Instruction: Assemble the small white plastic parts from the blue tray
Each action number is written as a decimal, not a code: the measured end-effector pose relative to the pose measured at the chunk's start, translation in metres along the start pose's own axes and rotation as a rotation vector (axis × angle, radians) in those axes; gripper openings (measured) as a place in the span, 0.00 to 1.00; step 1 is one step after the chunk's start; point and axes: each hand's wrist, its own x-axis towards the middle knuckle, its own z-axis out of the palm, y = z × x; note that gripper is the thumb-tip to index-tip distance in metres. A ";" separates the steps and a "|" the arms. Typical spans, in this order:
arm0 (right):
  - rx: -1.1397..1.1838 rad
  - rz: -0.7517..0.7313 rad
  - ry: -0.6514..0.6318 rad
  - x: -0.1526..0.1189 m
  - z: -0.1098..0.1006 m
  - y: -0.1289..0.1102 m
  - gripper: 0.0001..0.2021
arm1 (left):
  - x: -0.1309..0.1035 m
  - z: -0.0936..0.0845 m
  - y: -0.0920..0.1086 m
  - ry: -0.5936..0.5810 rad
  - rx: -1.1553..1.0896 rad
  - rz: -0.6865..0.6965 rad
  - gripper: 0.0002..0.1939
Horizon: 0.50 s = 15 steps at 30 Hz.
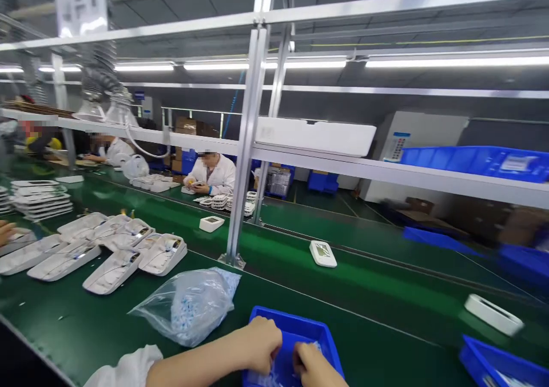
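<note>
Bright tube lights (409,63) glare overhead, the green bench (364,347) catching soft reflections; edges stretch and blur, right side smeared.

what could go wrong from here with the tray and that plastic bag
The small pieces in the blue tray could spill if either the left hand or the right hand catches its rim. The clear bag of blue and white bits lies beside the left forearm, so a sleeve or elbow might drag it.

Open green bench beyond blue tray (328,332).
</note>
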 end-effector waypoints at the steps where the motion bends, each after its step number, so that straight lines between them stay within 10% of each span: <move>1: -0.008 -0.034 0.006 0.000 -0.004 -0.002 0.17 | 0.000 -0.003 0.000 0.003 -0.006 -0.008 0.10; 15: -0.024 -0.187 -0.105 0.014 -0.009 0.005 0.09 | 0.013 -0.005 0.013 0.043 0.030 -0.002 0.17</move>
